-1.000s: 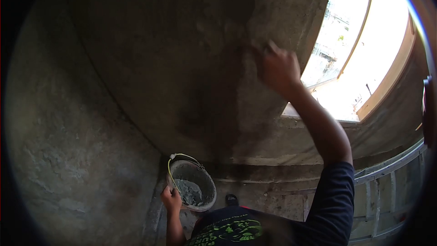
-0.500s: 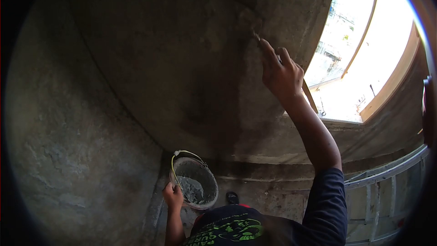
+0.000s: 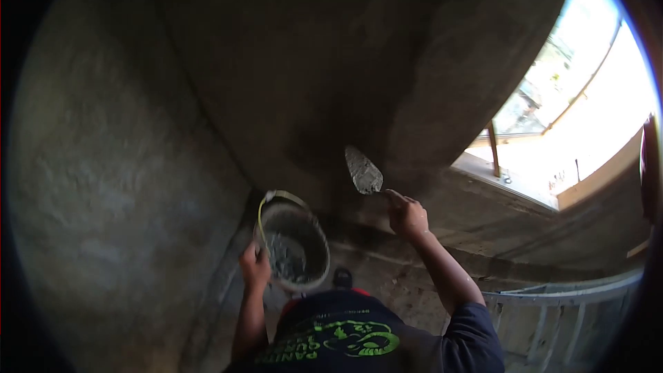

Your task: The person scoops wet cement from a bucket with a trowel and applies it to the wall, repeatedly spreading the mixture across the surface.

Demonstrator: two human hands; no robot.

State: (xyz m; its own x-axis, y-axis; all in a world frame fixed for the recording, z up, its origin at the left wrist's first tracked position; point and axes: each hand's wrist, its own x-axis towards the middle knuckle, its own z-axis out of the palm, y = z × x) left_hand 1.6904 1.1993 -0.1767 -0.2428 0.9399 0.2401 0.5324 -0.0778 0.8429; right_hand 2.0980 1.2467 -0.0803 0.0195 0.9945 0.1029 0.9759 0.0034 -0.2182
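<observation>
My right hand (image 3: 407, 215) is closed round the handle of a trowel (image 3: 363, 171). The trowel's leaf-shaped blade is smeared with grey mortar and points up and left, in front of the dark wall. Low on the left, my left hand (image 3: 255, 265) grips the near side of a bucket (image 3: 317, 240), by its rim or handle; which of the two I cannot make out. Wet grey mortar (image 3: 286, 260) lies in the bottom of the tilted bucket. A yellowish handle (image 3: 260, 215) arches over its left side.
A rough cement wall (image 3: 117, 186) rises at the left and meets the darker wall ahead in a corner. At the right is a bright window opening (image 3: 511, 166) with a wooden frame. A metal frame like a ladder (image 3: 552, 297) lies at lower right.
My right hand has come down from high on the wall with the trowel, whose blade now shows fully. My left hand still holds the bucket. The view has shifted.
</observation>
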